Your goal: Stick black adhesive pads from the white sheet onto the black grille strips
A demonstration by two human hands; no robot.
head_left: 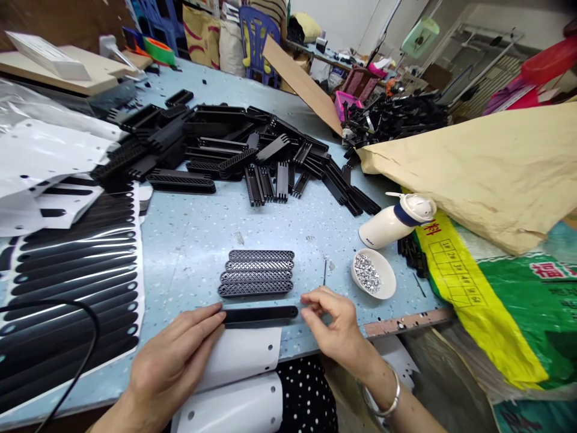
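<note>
A flat black strip [260, 314] lies on the blue table [193, 234] near its front edge. My left hand [174, 364] lies flat with its fingers stretched out, the fingertips on the strip's left end. My right hand [334, 323] is at the strip's right end, thumb and forefinger curled together in a pinch; what they hold, if anything, is too small to make out. Just beyond the strip sits a row of several black grid-patterned bars [256, 272]. A thin pin-like tool [324, 272] lies above my right hand.
A small white bowl [374, 273] of shiny small parts stands right of the bars, a white bottle [396, 220] on its side behind it. A big heap of black parts [225, 147] fills the table's middle. Sheets with black strips [72, 282] lie at left; sacks [487, 174] at right.
</note>
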